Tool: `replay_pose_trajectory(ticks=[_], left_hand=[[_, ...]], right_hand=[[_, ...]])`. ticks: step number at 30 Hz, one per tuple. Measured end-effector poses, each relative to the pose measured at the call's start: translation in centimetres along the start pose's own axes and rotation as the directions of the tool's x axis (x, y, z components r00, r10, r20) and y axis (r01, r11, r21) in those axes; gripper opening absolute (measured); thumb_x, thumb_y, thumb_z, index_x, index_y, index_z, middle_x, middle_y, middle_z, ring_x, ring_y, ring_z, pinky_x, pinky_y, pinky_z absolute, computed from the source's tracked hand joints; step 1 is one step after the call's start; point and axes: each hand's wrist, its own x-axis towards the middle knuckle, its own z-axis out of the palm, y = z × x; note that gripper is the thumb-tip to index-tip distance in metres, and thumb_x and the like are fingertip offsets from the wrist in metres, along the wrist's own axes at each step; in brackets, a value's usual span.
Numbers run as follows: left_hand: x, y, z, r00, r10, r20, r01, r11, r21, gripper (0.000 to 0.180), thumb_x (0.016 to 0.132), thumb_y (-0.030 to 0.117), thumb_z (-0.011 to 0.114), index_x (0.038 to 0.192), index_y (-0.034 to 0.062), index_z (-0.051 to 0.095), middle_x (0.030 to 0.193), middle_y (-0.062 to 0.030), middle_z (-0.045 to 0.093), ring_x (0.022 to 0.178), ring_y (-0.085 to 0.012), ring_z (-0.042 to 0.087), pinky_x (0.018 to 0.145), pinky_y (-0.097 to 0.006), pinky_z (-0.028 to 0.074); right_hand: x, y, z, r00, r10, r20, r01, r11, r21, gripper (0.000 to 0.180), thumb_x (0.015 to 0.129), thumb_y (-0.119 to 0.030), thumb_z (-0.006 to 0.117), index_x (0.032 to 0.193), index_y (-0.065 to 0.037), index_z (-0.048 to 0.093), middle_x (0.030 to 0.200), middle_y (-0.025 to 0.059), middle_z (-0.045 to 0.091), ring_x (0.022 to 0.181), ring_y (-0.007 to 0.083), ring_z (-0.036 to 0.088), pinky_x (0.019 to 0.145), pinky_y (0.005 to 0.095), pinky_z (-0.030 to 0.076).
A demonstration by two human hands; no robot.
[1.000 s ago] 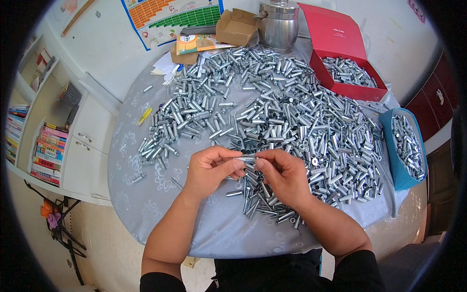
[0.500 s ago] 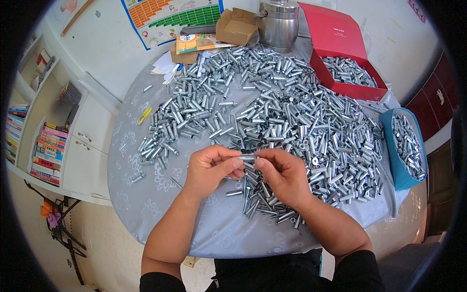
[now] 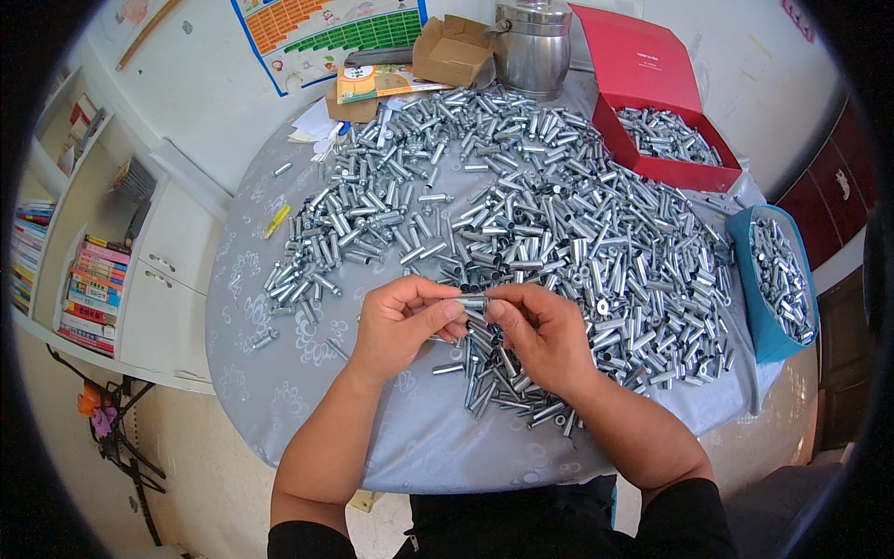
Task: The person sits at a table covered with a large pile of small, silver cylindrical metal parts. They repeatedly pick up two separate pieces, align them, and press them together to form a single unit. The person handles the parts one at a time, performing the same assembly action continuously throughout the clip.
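pinching a tube (image 3: 474, 303) crosswise, by its left end in the left hand (image 3: 402, 324) and by its right end in the right hand (image 3: 549, 340), over the near side of the metal pile (image 3: 596, 265) on the table (image 3: 410, 461).

A shiny silver metal cylinder (image 3: 474, 304) sits nearly level, sideways, pinched toward both ends by fingers (image 3: 430, 292).

The left sleeve (image 3: 312, 542) and right sleeve (image 3: 689, 522) are plain black and short, leaving both forearms bare down to the bare left hand (image 3: 405, 328) and right hand (image 3: 548, 343). Black clothing (image 3: 512, 526) shows between them at the near edge.
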Motion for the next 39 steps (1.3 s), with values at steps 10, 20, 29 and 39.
replay_pose_trajectory(ticks=[10, 20, 29, 39], left_hand=[[-0.1, 0.0, 0.3, 1.000, 0.006, -0.006, -0.006, 1.000, 0.024, 0.012, 0.090, 0.002, 0.064, 0.101, -0.0026, 0.064, 0.083, -0.0127, 0.070, 0.069, -0.0181, 0.070, 0.060, -0.027, 0.057], [0.1, 0.2, 0.0, 1.000, 0.030, -0.011, -0.029, 0.999, 0.044, 0.013, 0.091, 0.005, 0.064, 0.101, -0.0023, 0.064, 0.083, -0.0133, 0.070, 0.069, -0.0182, 0.070, 0.059, -0.027, 0.057], [0.1, -0.1, -0.2, 1.000, 0.029, -0.009, -0.029, 1.000, -0.005, 0.014, 0.091, 0.005, 0.064, 0.102, -0.0026, 0.064, 0.085, -0.0137, 0.070, 0.070, -0.0185, 0.070, 0.059, -0.027, 0.058], [0.2, 0.0, 0.0, 0.999, -0.032, -0.005, 0.032, 0.999, -0.029, 0.014, 0.090, 0.002, 0.063, 0.103, -0.0025, 0.064, 0.087, -0.0142, 0.070, 0.070, -0.0188, 0.070, 0.061, -0.028, 0.058]], right_hand=[[-0.2, 0.0, 0.1, 0.998, -0.043, -0.038, 0.042, 0.999, -0.014, 0.019, 0.087, -0.008, 0.070, 0.105, -0.002, 0.067, 0.082, 0.0075, 0.065, 0.062, 0.0094, 0.057, 0.056, 0.0243, 0.046], [0.1, 0.6, 0.3, 0.999, -0.005, -0.043, 0.011, 0.990, 0.140, 0.020, 0.090, -0.009, 0.068, 0.107, 0.000, 0.065, 0.080, 0.0055, 0.067, 0.065, 0.0077, 0.058, 0.059, 0.0221, 0.047], [0.0, -0.4, 0.2, 0.999, 0.037, 0.003, -0.037, 0.992, 0.120, 0.024, 0.090, -0.006, 0.066, 0.113, 0.000, 0.063, 0.089, 0.0034, 0.064, 0.062, 0.0054, 0.056, 0.054, 0.0199, 0.046], [0.0, -0.5, 0.0, 0.999, -0.031, -0.021, 0.031, 0.999, 0.010, 0.027, 0.086, -0.001, 0.068, 0.112, -0.003, 0.064, 0.091, 0.0059, 0.064, 0.060, 0.0085, 0.058, 0.054, 0.0238, 0.047]])
